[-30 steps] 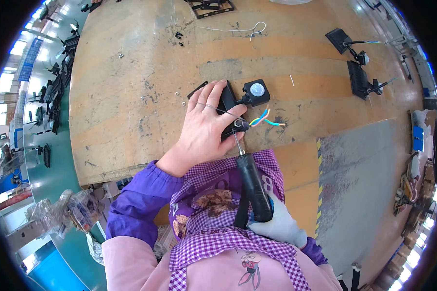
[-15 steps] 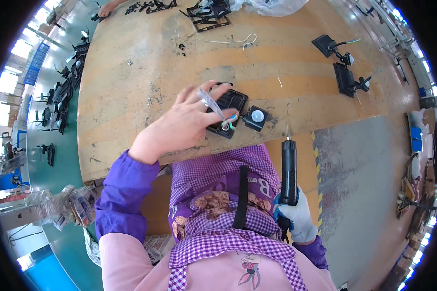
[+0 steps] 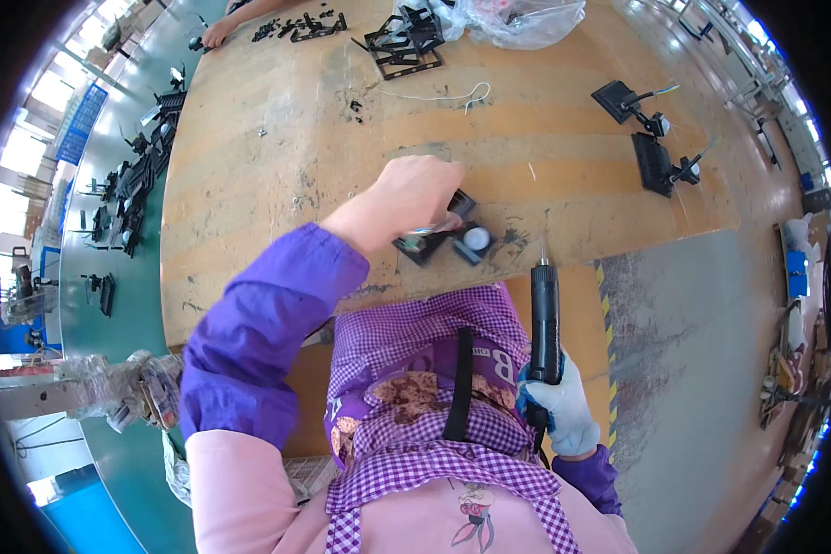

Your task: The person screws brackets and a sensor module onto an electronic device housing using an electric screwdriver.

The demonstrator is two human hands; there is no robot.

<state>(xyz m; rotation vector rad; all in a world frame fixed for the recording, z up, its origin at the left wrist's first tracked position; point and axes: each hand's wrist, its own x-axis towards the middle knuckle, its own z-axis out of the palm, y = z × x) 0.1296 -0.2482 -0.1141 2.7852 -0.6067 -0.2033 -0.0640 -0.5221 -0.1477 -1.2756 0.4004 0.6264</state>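
Note:
My left hand (image 3: 414,194) is closed over a small black floodlight (image 3: 419,247) near the front edge of the workbench. Its fingertips are mostly hidden behind the back of the hand, and the light is partly covered and slightly blurred. Beside those fingers, the light's motion sensor (image 3: 475,239) shows its round white dome. In its white-and-blue glove, my right hand (image 3: 566,408) grips a black electric screwdriver (image 3: 545,319) at the bench's front edge. The screwdriver's thin bit points away from me, apart from the floodlight.
Two more floodlights with sensors (image 3: 654,164) lie on the right of the wooden bench (image 3: 268,203). Black brackets (image 3: 406,46) and a clear plastic bag (image 3: 526,23) are at the back. Another person's hand (image 3: 217,33) is far left. Many black lights (image 3: 134,189) line the green table.
My left hand has turned over and closed around the floodlight, its spread fingers drawn in. The light and sensor have shifted slightly. My right hand keeps the screwdriver almost where it was.

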